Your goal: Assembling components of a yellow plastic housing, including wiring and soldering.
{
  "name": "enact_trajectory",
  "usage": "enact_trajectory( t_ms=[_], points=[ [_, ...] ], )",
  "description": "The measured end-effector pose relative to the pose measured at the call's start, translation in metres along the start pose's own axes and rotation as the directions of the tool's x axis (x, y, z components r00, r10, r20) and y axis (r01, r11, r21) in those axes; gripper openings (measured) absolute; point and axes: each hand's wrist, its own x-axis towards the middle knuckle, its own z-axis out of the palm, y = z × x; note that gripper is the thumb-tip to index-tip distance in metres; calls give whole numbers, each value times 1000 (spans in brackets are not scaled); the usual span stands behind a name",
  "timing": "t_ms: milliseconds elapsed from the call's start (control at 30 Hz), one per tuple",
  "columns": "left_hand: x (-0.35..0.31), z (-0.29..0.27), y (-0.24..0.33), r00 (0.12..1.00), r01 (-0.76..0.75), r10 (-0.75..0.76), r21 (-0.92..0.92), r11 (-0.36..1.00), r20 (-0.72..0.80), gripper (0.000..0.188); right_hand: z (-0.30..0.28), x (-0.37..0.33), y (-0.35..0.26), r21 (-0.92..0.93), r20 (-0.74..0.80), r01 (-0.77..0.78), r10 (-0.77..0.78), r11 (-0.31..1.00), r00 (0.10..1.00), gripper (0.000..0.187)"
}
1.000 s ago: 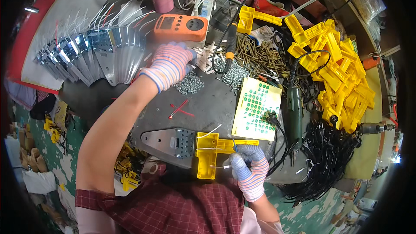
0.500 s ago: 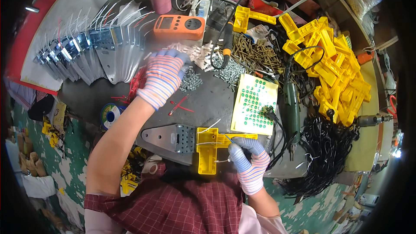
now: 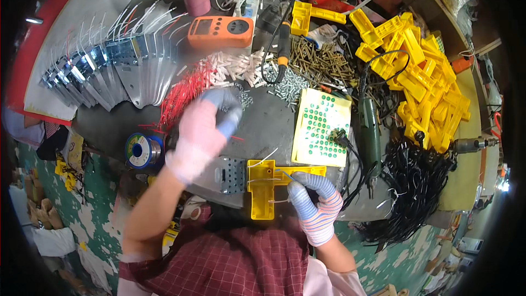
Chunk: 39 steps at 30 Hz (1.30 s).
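Note:
My left hand (image 3: pixel 200 131), in a striped work glove, is blurred above the bench by a metal bracket (image 3: pixel 233 175); whether it holds anything I cannot make out. Beside that perforated bracket lies a yellow T-shaped plastic housing (image 3: pixel 262 200), its open side up, with thin pale wires across it. At the housing's right arm, my gloved right hand (image 3: pixel 318 208) has thumb and forefinger pinched on a thin wire (image 3: pixel 286 175). Red wire pieces (image 3: pixel 183 96) and small silver screws (image 3: pixel 246 98) lie just beyond my left hand.
Bent metal brackets with wires (image 3: pixel 129 71) stand in a row at left. An orange meter (image 3: pixel 222 32) and long brass screws (image 3: pixel 320 60) lie at the back. Yellow housings (image 3: pixel 422 77) are heaped at right, near a green power tool (image 3: pixel 369 131), black cables (image 3: pixel 411 192) and a solder spool (image 3: pixel 143 151).
My left hand has come back from the piles of small parts toward the bracket and yellow housing, uncovering the red wires. My right hand stays at the housing.

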Motion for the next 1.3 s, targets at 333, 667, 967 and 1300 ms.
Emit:
enact_trajectory(
  t_ms=[333,667,967,1300],
  points=[
    [-86,13,24,991,129,-73,-720,682,108,13,11,15,-5,-113,105,239,-228,964,968,19],
    [-95,13,23,997,72,-65,-658,750,35,11,15,16,-10,-290,163,396,-363,871,918,18],
    [-94,11,23,999,47,-54,-623,781,7,12,13,21,-10,-450,279,577,-507,682,816,21],
    [-92,11,12,999,-49,38,-511,858,-31,15,10,20,-5,-334,327,507,-407,794,853,23]
  ],
)
